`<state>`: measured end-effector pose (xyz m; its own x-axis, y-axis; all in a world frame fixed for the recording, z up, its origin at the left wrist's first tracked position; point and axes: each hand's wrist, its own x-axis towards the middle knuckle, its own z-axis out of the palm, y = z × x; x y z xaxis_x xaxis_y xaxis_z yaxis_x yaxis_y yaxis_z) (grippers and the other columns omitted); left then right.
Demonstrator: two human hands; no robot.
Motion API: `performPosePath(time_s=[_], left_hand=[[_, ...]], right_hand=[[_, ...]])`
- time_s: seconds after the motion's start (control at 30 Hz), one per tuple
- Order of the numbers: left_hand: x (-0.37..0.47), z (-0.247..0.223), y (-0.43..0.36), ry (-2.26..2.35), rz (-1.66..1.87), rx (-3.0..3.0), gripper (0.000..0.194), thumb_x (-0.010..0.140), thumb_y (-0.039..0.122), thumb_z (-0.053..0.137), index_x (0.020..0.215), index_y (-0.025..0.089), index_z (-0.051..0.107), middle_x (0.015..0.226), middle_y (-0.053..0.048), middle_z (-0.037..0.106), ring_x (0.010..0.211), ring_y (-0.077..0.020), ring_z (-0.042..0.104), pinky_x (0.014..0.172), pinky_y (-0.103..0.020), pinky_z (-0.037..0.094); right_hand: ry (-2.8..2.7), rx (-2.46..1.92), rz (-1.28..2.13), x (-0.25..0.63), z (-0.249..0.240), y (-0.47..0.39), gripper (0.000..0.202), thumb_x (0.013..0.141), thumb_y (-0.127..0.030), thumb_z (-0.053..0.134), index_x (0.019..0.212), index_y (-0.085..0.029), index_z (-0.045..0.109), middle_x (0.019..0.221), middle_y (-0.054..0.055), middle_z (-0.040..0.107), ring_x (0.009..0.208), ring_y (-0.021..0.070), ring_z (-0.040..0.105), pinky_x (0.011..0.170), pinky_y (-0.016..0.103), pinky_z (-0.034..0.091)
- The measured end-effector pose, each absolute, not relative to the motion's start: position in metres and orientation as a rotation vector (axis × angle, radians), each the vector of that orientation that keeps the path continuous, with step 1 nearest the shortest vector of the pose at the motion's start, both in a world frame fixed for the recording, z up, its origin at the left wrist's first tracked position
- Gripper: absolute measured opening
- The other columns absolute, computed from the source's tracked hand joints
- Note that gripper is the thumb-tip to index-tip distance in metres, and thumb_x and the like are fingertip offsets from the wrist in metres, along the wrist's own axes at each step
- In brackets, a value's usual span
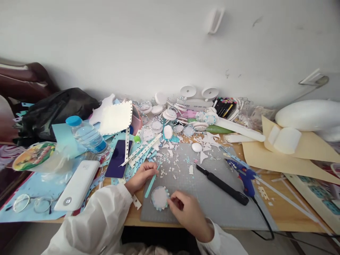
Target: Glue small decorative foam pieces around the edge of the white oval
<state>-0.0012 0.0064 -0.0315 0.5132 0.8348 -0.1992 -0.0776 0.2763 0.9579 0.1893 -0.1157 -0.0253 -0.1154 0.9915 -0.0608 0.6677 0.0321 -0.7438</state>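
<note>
My left hand (143, 175) is closed, its fingertips pinching the upper end of a slim teal stick-like tool (151, 186) that slants down to the cutting mat. Just right of the tool's lower end lies a round white disc (160, 197) with pale blue bits around its rim. My right hand (189, 214) has thumb and forefinger pinched at the disc's right edge. Small white and blue paper scraps (174, 164) are scattered over the grey cutting mat (191, 186) beyond both hands.
Right of my hands lie a black-handled craft knife (225, 186) and a blue glue gun (245, 175) with its cord. White discs (170, 114) pile up at the back. On the left are a phone (119, 159), a water bottle (87, 136), a power bank (78, 186) and glasses (33, 203).
</note>
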Motion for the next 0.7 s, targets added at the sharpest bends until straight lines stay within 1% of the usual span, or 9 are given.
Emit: performPosePath(time_s=[0.23,0.37,0.43,0.53,0.57,0.6,0.7], left_hand=[[-0.004,-0.035,0.006,0.794,0.779,1.038,0.037,0.072,0.032,0.065,0.052,0.017,0.037,0.047,0.006,0.03,0.047,-0.0079,0.025,0.049,-0.025,0.019],[-0.004,-0.033,0.006,0.795,0.78,1.02,0.035,0.071,0.033,0.066,0.052,0.017,0.042,0.046,0.006,0.029,0.046,-0.0076,0.023,0.049,-0.025,0.016],[-0.005,-0.032,0.006,0.797,0.779,1.017,0.033,0.071,0.033,0.066,0.052,0.017,0.043,0.046,0.007,0.028,0.045,-0.0072,0.021,0.048,-0.025,0.015],[-0.005,-0.031,0.006,0.797,0.779,1.011,0.031,0.07,0.031,0.066,0.053,0.016,0.044,0.047,0.007,0.028,0.045,-0.0071,0.021,0.048,-0.025,0.015],[-0.004,-0.031,0.006,0.795,0.777,1.009,0.03,0.07,0.03,0.066,0.053,0.016,0.045,0.047,0.006,0.03,0.046,-0.0072,0.022,0.048,-0.025,0.015],[-0.004,-0.031,0.006,0.793,0.774,1.008,0.028,0.069,0.03,0.066,0.054,0.016,0.046,0.048,0.006,0.031,0.046,-0.0074,0.023,0.048,-0.025,0.015],[-0.003,-0.029,0.007,0.787,0.752,1.011,0.028,0.069,0.03,0.067,0.054,0.016,0.048,0.048,0.005,0.034,0.047,-0.0079,0.025,0.048,-0.025,0.016]], right_hand=[[-1.581,-1.648,0.952,0.186,-0.032,-0.098,0.023,0.086,-0.036,0.052,0.071,-0.02,0.056,0.058,-0.001,0.057,0.053,0.0139,0.054,0.051,0.023,0.041],[-1.547,-1.618,0.904,0.198,-0.027,-0.094,0.026,0.088,-0.041,0.051,0.073,-0.02,0.055,0.059,-0.001,0.056,0.053,0.0138,0.053,0.051,0.023,0.042],[-1.515,-1.662,0.796,0.214,-0.023,-0.098,0.03,0.088,-0.045,0.051,0.071,-0.021,0.053,0.058,-0.002,0.052,0.053,0.0132,0.05,0.051,0.023,0.042],[-1.405,-1.819,0.574,0.248,-0.017,-0.113,0.04,0.086,-0.051,0.05,0.06,-0.022,0.043,0.054,-0.003,0.042,0.05,0.0124,0.044,0.048,0.023,0.038],[-1.347,-1.889,0.494,0.261,-0.016,-0.119,0.042,0.085,-0.053,0.05,0.059,-0.022,0.041,0.053,-0.003,0.041,0.05,0.0127,0.043,0.048,0.024,0.038],[-1.279,-1.966,0.402,0.273,-0.015,-0.124,0.042,0.084,-0.054,0.05,0.059,-0.022,0.041,0.054,-0.003,0.042,0.051,0.0135,0.044,0.049,0.025,0.038],[-1.046,-2.193,0.041,0.309,-0.016,-0.138,0.034,0.08,-0.054,0.052,0.068,-0.022,0.049,0.063,0.003,0.053,0.058,0.0195,0.052,0.056,0.032,0.043]])
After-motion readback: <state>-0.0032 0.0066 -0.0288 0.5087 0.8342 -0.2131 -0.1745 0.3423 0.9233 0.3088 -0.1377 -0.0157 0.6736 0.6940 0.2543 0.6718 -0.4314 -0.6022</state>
